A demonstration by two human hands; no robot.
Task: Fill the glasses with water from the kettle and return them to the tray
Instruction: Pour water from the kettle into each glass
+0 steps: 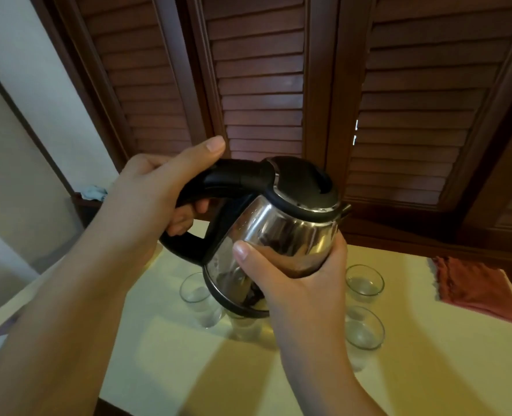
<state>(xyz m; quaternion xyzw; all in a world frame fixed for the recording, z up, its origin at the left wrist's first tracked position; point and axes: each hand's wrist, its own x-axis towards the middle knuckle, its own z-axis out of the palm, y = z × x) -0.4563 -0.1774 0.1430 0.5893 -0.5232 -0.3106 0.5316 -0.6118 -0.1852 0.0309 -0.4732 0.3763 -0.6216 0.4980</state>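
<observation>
A steel kettle (pixel 281 226) with a black lid and black handle hangs in the air over the table, tilted with its spout to the right. My left hand (pixel 158 190) grips the handle. My right hand (pixel 296 274) cups the kettle's lower body from the right. Below on the pale surface stand clear glasses: one glass (pixel 197 295) at the left under the kettle's base, a far right glass (pixel 364 282) and a near right glass (pixel 364 330). Another glass (pixel 245 327) is partly hidden behind my right wrist. No water stream is visible.
A folded red cloth (pixel 477 286) lies at the table's right edge. Dark wooden louvred shutters (pixel 260 85) rise behind the table. A pale wall and a bluish cloth (pixel 94 192) are at the left. The pale tabletop (pixel 188 370) reaches toward me.
</observation>
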